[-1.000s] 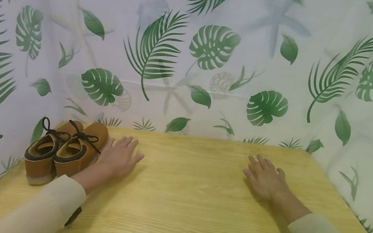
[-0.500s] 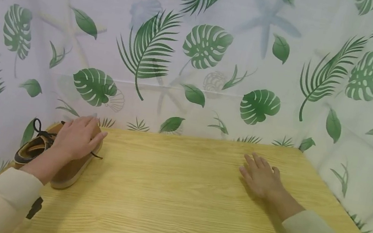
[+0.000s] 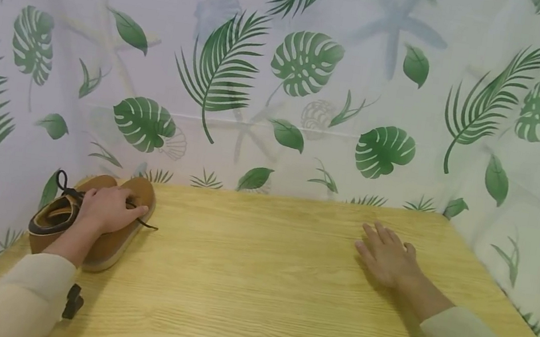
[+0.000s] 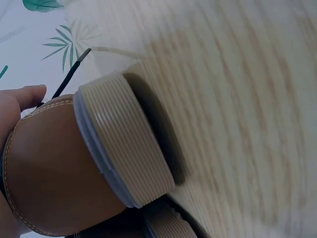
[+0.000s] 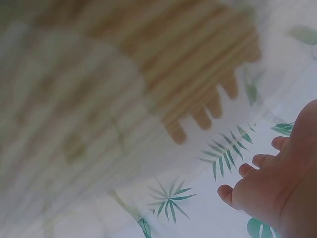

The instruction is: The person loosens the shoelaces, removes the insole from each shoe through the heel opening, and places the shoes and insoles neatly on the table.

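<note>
Two brown lace-up shoes stand side by side at the table's left in the head view, toes pointing away. My left hand [image 3: 107, 209] lies over the right-hand shoe [image 3: 108, 252], its fingers bent across the lace area and its thumb on the inner side, gripping it. The hand hides the opening of that shoe. The left-hand shoe [image 3: 47, 221] is partly covered by hand and wrist. In the left wrist view the gripped shoe's heel [image 4: 59, 168] and ribbed sole show up close, with a dark lace [image 4: 69, 74] beyond. My right hand [image 3: 387, 257] is at the right, fingers spread, holding nothing.
The wooden table [image 3: 245, 269] ends against a leaf-patterned white cloth [image 3: 280, 95] at the back and both sides. A black lace [image 3: 145, 224] trails off the gripped shoe to the right. In the right wrist view the tabletop [image 5: 183, 64] looks reflective.
My left hand has moved left from beside the shoes, over the right-hand one, and down onto it, with the fingers now bent round it. My right hand stays about where it was.
</note>
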Available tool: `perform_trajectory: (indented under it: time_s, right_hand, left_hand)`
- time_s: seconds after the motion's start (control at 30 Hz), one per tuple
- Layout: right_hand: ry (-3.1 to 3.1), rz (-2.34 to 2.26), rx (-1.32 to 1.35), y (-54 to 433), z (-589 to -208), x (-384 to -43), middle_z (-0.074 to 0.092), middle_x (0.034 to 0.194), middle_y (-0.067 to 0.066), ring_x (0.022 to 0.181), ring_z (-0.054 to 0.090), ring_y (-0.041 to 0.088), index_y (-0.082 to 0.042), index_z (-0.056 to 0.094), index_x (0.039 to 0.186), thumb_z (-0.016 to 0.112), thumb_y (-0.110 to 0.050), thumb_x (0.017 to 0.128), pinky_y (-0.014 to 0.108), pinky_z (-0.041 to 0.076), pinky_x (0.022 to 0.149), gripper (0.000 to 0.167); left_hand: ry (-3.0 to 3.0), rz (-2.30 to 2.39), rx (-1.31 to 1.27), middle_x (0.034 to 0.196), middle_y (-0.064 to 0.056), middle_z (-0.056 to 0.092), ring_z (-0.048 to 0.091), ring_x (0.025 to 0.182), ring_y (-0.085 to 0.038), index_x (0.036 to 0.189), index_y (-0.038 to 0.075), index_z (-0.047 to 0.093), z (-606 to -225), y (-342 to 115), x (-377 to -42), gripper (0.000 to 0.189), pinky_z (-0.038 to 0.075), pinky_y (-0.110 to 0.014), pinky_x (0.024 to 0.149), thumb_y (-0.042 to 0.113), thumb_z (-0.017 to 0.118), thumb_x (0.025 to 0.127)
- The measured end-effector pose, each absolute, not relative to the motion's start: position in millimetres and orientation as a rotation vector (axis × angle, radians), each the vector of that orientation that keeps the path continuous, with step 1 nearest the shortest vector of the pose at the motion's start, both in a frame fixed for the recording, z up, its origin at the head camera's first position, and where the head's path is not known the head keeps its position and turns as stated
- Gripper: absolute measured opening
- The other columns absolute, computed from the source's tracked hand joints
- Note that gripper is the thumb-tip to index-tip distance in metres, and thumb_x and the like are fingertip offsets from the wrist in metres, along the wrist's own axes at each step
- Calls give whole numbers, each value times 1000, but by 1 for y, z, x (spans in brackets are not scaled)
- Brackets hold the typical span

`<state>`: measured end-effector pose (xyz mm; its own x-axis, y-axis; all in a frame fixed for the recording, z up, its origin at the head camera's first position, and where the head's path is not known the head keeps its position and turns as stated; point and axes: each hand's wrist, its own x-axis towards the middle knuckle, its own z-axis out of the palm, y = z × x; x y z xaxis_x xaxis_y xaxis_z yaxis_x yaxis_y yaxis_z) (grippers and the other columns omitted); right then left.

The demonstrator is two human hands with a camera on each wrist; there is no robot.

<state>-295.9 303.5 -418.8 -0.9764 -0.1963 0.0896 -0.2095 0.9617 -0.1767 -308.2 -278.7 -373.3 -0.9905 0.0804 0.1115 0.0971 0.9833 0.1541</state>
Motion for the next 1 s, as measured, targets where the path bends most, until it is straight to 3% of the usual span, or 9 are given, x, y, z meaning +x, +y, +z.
perform_trajectory:
  time_s: [0.13,0.33,0.67,1.0]
  right_hand:
    - [-3049,289,327,305,-417,-296,17,163,24,146,21,49,-6,26,158,23,-55,106,79,16,105,71]
    - [-3059,300,321,305,-414,-296,19,163,24,146,22,49,-6,26,158,24,-55,106,79,16,105,71]
    - [-3061,406,348,298,-411,-301,16,163,25,145,19,51,-5,24,158,26,-52,107,81,13,103,69]
    - [-3078,420,364,291,-404,-305,17,164,23,146,19,49,-7,26,158,25,-55,106,80,12,105,70]
  left_hand:
    - [-3041,-272,-99,130,-26,61,50,119,-55,138,4,57,-372,-276,-308,64,27,-77,97,53,55,96]
    - [-3045,-214,-111,126,-26,63,54,113,-54,137,4,58,-370,-273,-307,65,38,-72,89,53,56,94]
    - [-3052,-188,-107,127,-24,64,55,115,-50,136,6,59,-363,-270,-310,64,26,-71,96,53,58,93]
    - [-3049,-221,-131,122,-21,68,59,110,-46,134,7,61,-363,-268,-308,61,23,-71,95,51,60,93]
